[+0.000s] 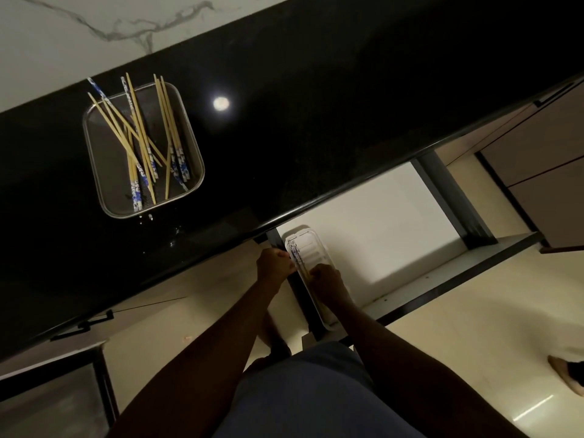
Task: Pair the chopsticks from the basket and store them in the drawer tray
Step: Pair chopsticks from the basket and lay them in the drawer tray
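Two bare hands meet over a long white plastic tray point(313, 245). It sits at the left end of an open, pale-bottomed drawer point(379, 216), just below the edge of a glossy black stone counter point(316, 105). Inside the tray lies a pair of chopsticks point(298, 257), side by side along its length. Their blue-and-white patterned ends point toward the counter and their plain wooden ends toward the person.

The right hand point(327, 279) is low in the tray, its fingers curled and pinching the wooden ends of the pair. The left hand point(275, 263) is at the tray's left rim beside the patterned ends, with its fingers curled inward. In the dim light it is not clear whether they grip the rim, touch the chopsticks or hold nothing.

Well apart from the drawer, up on the counter to the left, stands a rectangular, round-cornered basket point(104, 165) with a shiny rim and see-through walls. It holds loose chopsticks point(139, 134) crossed over one another, some plain bamboo and some with blue-and-white patterned ends. Several of them stick out past the far rim. A few water drops point(150, 217) lie on the counter just beside the basket's near edge, and a round lamp reflection point(221, 103) shines to its right. A white marble wall point(63, 26) with grey veins rises behind the counter. The person's dark blue shorts point(316, 393) fill the bottom of the view, above a cream tiled floor point(474, 343).
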{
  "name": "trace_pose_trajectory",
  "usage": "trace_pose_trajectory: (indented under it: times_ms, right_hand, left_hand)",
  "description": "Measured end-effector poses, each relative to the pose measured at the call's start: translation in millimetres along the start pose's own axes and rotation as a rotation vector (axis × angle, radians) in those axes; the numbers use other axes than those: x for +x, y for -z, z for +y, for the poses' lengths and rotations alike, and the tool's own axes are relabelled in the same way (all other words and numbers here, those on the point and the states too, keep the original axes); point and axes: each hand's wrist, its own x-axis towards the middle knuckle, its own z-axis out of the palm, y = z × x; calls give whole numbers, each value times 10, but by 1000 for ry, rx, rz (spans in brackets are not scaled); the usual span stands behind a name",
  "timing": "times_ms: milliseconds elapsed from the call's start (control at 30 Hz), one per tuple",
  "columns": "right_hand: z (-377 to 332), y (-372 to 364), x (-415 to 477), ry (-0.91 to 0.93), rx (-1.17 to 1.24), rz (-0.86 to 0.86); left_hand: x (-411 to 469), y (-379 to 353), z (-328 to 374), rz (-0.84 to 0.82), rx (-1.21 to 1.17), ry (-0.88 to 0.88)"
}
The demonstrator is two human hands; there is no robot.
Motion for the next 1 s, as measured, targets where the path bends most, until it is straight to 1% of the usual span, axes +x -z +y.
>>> trace_pose_trajectory:
  times_ms: [100, 433, 833, 1000]
  right_hand:
    - [-12, -3, 2, 8, -2, 13]
    - [-33, -19, 13, -20, 20, 20]
    - [-36, 22, 16, 17, -23, 7]
    - [-50, 21, 31, 3, -20, 3]
  left_hand:
    - [1, 6, 9, -4, -18, 4]
    - [-16, 18, 16, -33, 37, -22]
    - [-11, 36, 1, -29, 40, -43]
    - [13, 58, -27, -41, 14, -21]
